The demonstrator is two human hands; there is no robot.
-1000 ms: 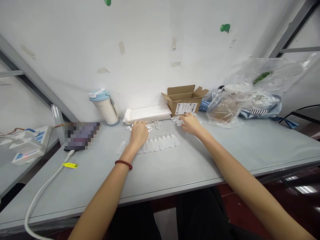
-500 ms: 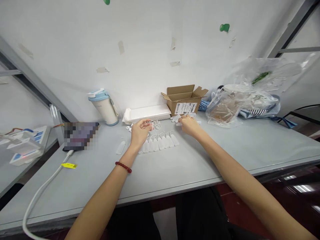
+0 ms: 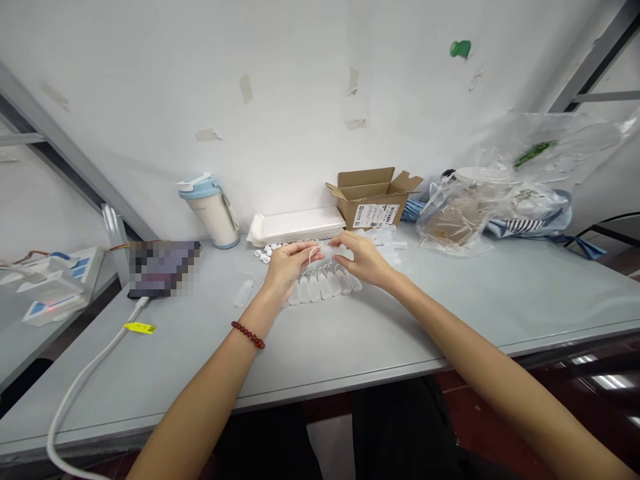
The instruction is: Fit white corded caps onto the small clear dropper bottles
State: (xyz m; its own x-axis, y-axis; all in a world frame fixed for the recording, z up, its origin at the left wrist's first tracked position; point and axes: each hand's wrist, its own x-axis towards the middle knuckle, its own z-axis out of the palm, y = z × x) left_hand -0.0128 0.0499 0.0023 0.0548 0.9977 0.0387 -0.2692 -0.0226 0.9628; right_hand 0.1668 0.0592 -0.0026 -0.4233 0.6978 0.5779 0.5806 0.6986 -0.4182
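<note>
My left hand (image 3: 289, 268) is closed in a pinch on a thin white string (image 3: 313, 255), which loops up from the fingertips. Facing it, my right hand (image 3: 364, 259) has thumb and fingers curled around a translucent plastic tag (image 3: 329, 251), partly hidden and faint. The two hands' fingertips are close together. Below them on the table lies a row of similar strung tags (image 3: 314, 289), with one separate tag (image 3: 244, 293) at the left. Small white pieces (image 3: 265, 255) lie beside my left hand. Behind my right hand is a pile of loose clear tags (image 3: 385, 235).
A white flat stack (image 3: 297, 225) and an open cardboard box (image 3: 375, 193) stand along the wall. A tumbler (image 3: 213, 217) and a blurred-out device (image 3: 163, 267) with a cable (image 3: 90, 370) are left. Plastic bags (image 3: 455, 217) and blue fabric (image 3: 555, 213) sit right.
My right hand has come left from the pile of loose tags to my left hand, with a clear tag. My left hand has shifted slightly right, and the string now shows at its fingertips.
</note>
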